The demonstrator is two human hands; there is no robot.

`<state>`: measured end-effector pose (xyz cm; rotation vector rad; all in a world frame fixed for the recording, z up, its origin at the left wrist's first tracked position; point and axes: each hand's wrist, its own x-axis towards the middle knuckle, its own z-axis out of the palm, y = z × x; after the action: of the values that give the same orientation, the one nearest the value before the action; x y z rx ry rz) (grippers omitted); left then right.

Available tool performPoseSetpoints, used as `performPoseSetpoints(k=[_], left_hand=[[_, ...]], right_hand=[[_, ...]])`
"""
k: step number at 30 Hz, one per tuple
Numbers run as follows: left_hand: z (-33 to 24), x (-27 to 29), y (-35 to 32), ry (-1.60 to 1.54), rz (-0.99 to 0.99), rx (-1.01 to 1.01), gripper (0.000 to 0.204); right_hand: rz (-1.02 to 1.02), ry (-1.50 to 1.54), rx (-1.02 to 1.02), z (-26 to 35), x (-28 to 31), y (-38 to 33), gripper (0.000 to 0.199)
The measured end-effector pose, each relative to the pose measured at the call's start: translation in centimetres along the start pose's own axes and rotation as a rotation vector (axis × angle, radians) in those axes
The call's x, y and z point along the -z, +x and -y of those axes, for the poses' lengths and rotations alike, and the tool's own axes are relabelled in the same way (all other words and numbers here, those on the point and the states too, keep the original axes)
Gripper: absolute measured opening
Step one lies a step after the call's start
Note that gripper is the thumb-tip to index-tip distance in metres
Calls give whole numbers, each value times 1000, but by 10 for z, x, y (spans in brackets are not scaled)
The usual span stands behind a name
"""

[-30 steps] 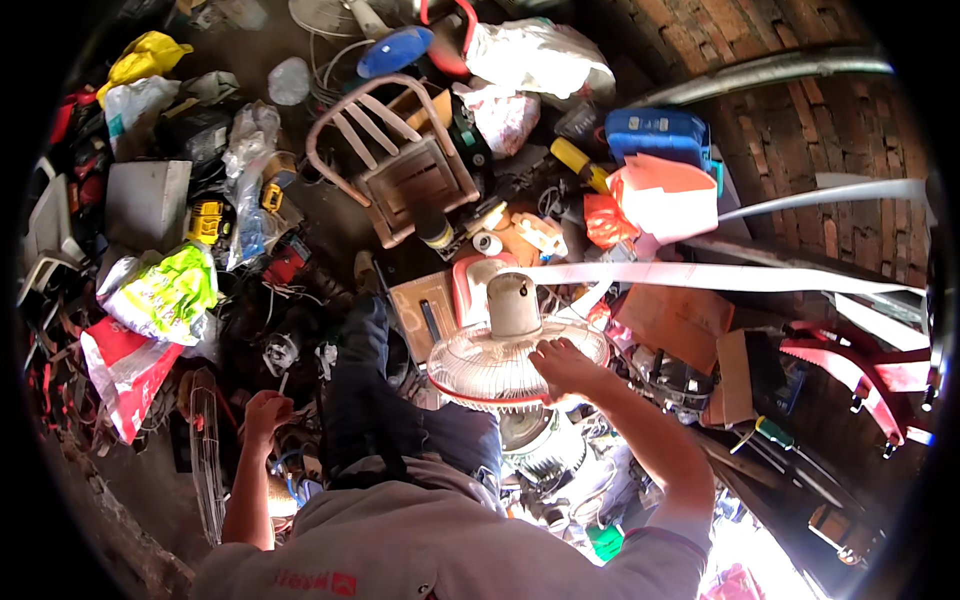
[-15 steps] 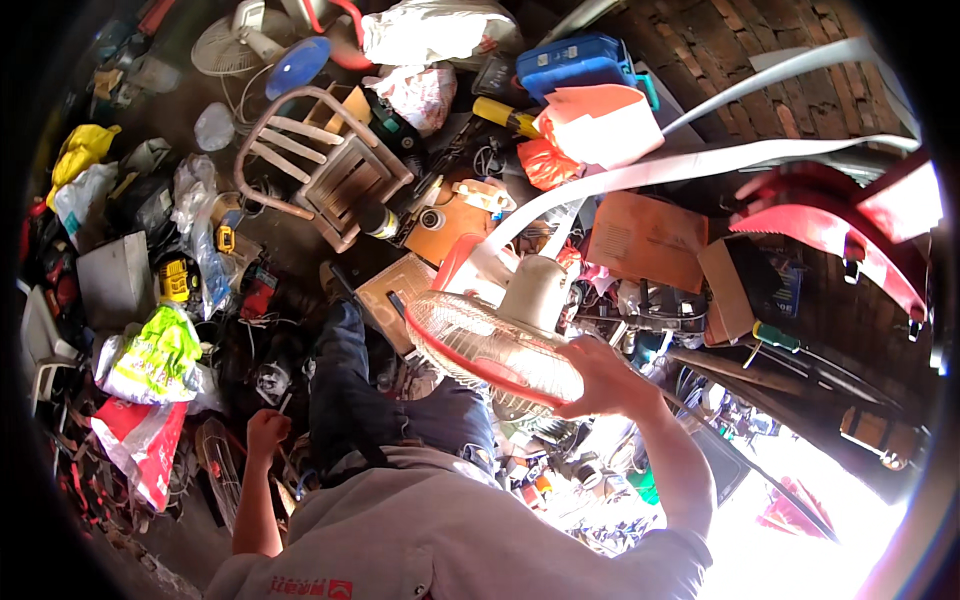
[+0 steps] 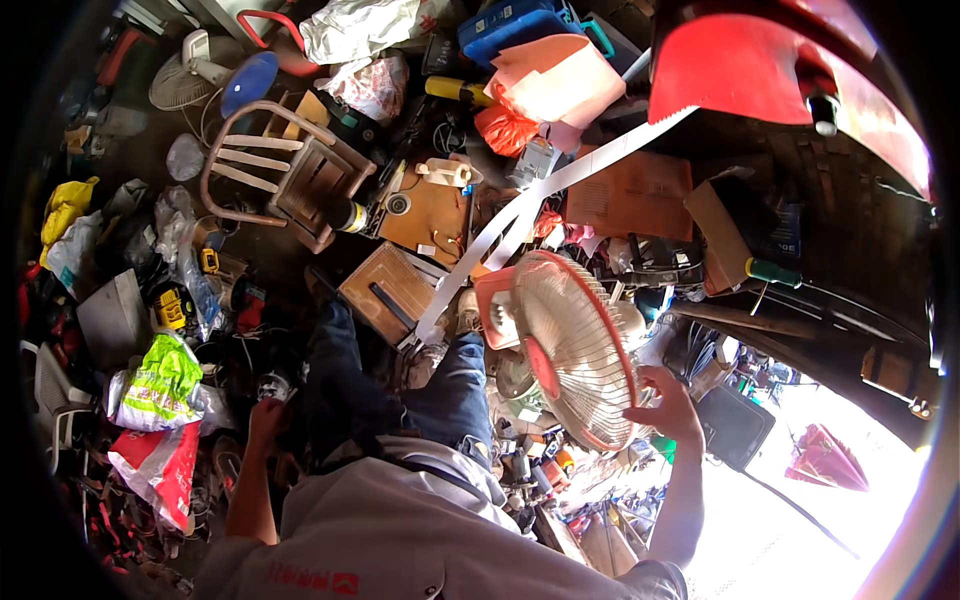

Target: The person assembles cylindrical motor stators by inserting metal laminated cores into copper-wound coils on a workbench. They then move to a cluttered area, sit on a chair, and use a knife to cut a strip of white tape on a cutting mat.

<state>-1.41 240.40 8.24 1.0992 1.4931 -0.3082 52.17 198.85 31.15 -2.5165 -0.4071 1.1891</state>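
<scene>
An electric fan point(image 3: 575, 350) with a red-rimmed wire guard stands tilted in front of me, right of my legs. My right hand point(image 3: 668, 408) is closed at the right edge of its guard, thumb and fingers around the rim. The fan's red and white base point(image 3: 497, 310) shows behind the guard, partly hidden. My left hand point(image 3: 268, 418) is down at my left side in a fist, in shadow; what it holds, if anything, cannot be made out. Long white strips point(image 3: 590, 165) run down past the fan toward my knees.
A wooden chair point(image 3: 290, 185) lies ahead left, with a cardboard box point(image 3: 385, 290) nearer. Plastic bags point(image 3: 160, 385) and loose tools crowd the left. A large red curved object point(image 3: 740, 75) hangs close at upper right. A blue case point(image 3: 510, 30) sits at the back.
The fan has turned from lying nearly flat to standing more on edge, its guard now facing right. My right hand has moved right with the rim. The white strips swung lower; the view shifted.
</scene>
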Motion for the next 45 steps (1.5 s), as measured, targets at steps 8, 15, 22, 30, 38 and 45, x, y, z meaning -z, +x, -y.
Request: performPoseSetpoints(k=[8,15,22,30,38,45], left_hand=[[-41,-15,6,186,-24,-33,13],[-44,-13,16,224,-9,-92,15],[-51,-9,22,230,-18,-98,14],[-64,-15,14,167,35,-109,11],[-53,-7,13,225,45,-56,14],[-44,0,13,279,33,-68,13]], right_hand=[[-106,276,-271,-89,10,-29,39],[-215,436,-285,-133,7,-38,27],[-284,547,-234,-164,-15,-29,28],[-194,570,-185,-162,-26,-4,15],[-241,475,-111,-169,-48,67,27],[-237,443,-85,-164,-59,107,29]])
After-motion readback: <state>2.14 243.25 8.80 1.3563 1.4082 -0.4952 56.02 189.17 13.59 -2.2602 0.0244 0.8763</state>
